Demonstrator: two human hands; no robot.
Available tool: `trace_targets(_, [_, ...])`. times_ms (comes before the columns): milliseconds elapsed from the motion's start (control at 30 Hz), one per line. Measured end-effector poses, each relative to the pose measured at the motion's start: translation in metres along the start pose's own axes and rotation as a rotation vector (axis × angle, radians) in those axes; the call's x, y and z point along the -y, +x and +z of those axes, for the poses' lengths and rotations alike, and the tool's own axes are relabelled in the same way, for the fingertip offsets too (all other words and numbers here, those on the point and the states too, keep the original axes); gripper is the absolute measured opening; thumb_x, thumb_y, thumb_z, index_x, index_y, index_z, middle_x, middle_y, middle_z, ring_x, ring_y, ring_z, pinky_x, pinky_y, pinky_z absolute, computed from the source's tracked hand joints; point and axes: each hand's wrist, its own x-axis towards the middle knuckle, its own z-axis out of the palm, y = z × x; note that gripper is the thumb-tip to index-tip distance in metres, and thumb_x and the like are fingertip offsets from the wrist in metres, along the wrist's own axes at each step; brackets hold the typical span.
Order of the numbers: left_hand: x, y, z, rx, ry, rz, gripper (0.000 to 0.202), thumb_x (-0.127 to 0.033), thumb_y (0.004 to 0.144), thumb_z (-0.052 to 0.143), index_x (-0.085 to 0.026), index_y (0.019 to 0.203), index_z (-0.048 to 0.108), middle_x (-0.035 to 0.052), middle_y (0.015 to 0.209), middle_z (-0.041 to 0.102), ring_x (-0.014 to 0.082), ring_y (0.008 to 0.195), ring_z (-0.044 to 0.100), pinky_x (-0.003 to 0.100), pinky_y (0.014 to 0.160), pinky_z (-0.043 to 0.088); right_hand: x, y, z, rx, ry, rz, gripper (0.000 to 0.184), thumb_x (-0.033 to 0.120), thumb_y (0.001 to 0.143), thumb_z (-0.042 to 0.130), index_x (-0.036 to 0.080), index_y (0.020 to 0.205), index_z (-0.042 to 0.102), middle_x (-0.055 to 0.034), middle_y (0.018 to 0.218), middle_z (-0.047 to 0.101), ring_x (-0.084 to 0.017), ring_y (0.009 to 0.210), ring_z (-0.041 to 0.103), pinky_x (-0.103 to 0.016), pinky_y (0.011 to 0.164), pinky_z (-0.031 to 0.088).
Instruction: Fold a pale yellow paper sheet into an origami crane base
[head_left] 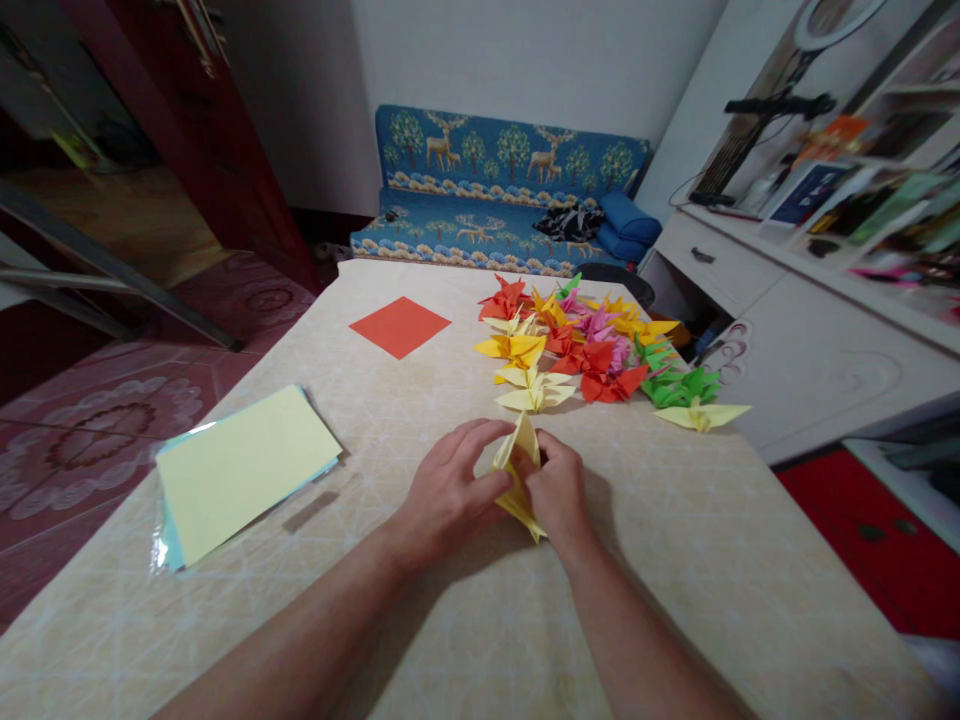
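Between my two hands, just above the table, is a pale yellow folded paper crane (525, 440), its pointed ends toward the far and near sides. My left hand (457, 475) grips its left side with thumb and fingers. My right hand (559, 485) is closed on its right side, with fingertips pressed into the folds and partly hidden. Just beyond stands a finished-looking pale yellow crane (534, 388), at the near edge of a cluster of red, orange, pink and green cranes (592, 340). Another pale yellow crane (701, 414) sits at the cluster's right.
A square red paper sheet (400, 327) lies flat at the far left of the table (337, 640). Nearer, a stack of yellow and blue paper (247, 470) rests on a clear wrapper. A patterned blue sofa (480, 220) stands behind, and a white cabinet (817, 340) is at the right.
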Motion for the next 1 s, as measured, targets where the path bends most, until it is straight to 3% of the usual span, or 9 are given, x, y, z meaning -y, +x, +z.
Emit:
trace_targets(200, [0.0022, -0.0020, 0.0014, 0.049, -0.025, 0.003, 0.006, -0.022, 0.074, 0.064, -0.020, 0.080, 0.064, 0.0102, 0.136, 0.042, 0.0301, 0.122, 0.043, 0.046, 0.094, 0.044, -0.0004, 0.0008, 0.0020, -0.029, -0.065, -0.003, 0.006, 0.022, 0.069, 0.054, 0.020, 0.069, 0.060, 0.0037, 0.059, 0.055, -0.012, 0.055, 0.046, -0.021, 0.048, 0.034])
trace_targets(300, [0.0050, -0.0037, 0.0005, 0.060, -0.103, -0.087, 0.011, -0.028, 0.074, 0.066, -0.020, 0.082, 0.064, 0.0114, 0.133, 0.045, 0.0289, 0.117, 0.047, 0.042, 0.087, 0.048, -0.0022, 0.0032, 0.0022, 0.002, 0.004, 0.036, 0.008, 0.023, 0.068, 0.055, 0.018, 0.068, 0.061, 0.0034, 0.058, 0.054, -0.012, 0.054, 0.047, -0.021, 0.048, 0.036])
trace_targets(433, [0.0091, -0.0041, -0.0020, 0.029, -0.332, -0.254, 0.038, -0.036, 0.070, 0.072, -0.022, 0.104, 0.061, 0.0132, 0.130, 0.045, 0.0243, 0.107, 0.053, 0.034, 0.079, 0.050, -0.0063, 0.0073, 0.0016, 0.098, 0.211, 0.131, 0.013, 0.026, 0.064, 0.058, 0.014, 0.069, 0.062, 0.0013, 0.059, 0.058, -0.013, 0.053, 0.049, -0.022, 0.047, 0.038])
trace_targets(600, [0.0092, -0.0030, -0.0008, -0.014, -0.509, -0.373, 0.071, -0.037, 0.067, 0.075, -0.025, 0.129, 0.043, 0.0125, 0.127, 0.045, 0.0182, 0.093, 0.058, 0.028, 0.071, 0.051, -0.0028, 0.0075, -0.0017, 0.141, 0.394, 0.225, 0.014, 0.026, 0.061, 0.062, 0.014, 0.068, 0.062, 0.0019, 0.058, 0.057, -0.012, 0.049, 0.048, -0.021, 0.045, 0.037])
trace_targets(733, [0.0079, -0.0027, -0.0002, 0.006, -0.496, -0.364, 0.070, -0.037, 0.068, 0.074, -0.026, 0.130, 0.043, 0.0135, 0.130, 0.044, 0.0200, 0.097, 0.056, 0.029, 0.073, 0.051, 0.0019, 0.0064, -0.0028, 0.150, 0.430, 0.253, 0.015, 0.027, 0.061, 0.063, 0.015, 0.068, 0.063, 0.0013, 0.059, 0.059, -0.013, 0.049, 0.050, -0.023, 0.046, 0.039])
trace_targets(833, [0.0066, -0.0022, -0.0008, 0.013, -0.393, -0.252, 0.066, -0.036, 0.071, 0.072, -0.026, 0.130, 0.044, 0.0155, 0.139, 0.035, 0.0251, 0.111, 0.050, 0.036, 0.084, 0.049, 0.0004, 0.0050, -0.0010, 0.153, 0.345, 0.208, 0.010, 0.026, 0.063, 0.060, 0.017, 0.067, 0.063, 0.0010, 0.058, 0.060, -0.014, 0.050, 0.051, -0.024, 0.046, 0.038])
trace_targets(900, [0.0053, -0.0018, -0.0010, 0.037, -0.314, -0.159, 0.056, -0.037, 0.072, 0.070, -0.026, 0.124, 0.051, 0.0142, 0.143, 0.031, 0.0277, 0.118, 0.046, 0.040, 0.089, 0.046, -0.0021, 0.0038, 0.0008, 0.151, 0.280, 0.161, 0.006, 0.023, 0.063, 0.058, 0.019, 0.066, 0.062, 0.0011, 0.060, 0.060, -0.015, 0.052, 0.051, -0.024, 0.047, 0.038])
trace_targets(1000, [0.0038, -0.0020, -0.0009, 0.064, -0.232, -0.084, 0.034, -0.038, 0.075, 0.067, -0.025, 0.106, 0.062, 0.0113, 0.141, 0.035, 0.0286, 0.123, 0.043, 0.042, 0.092, 0.045, -0.0048, 0.0030, 0.0024, 0.130, 0.190, 0.118, 0.006, 0.020, 0.064, 0.056, 0.020, 0.066, 0.061, 0.0018, 0.062, 0.060, -0.015, 0.056, 0.051, -0.023, 0.050, 0.039])
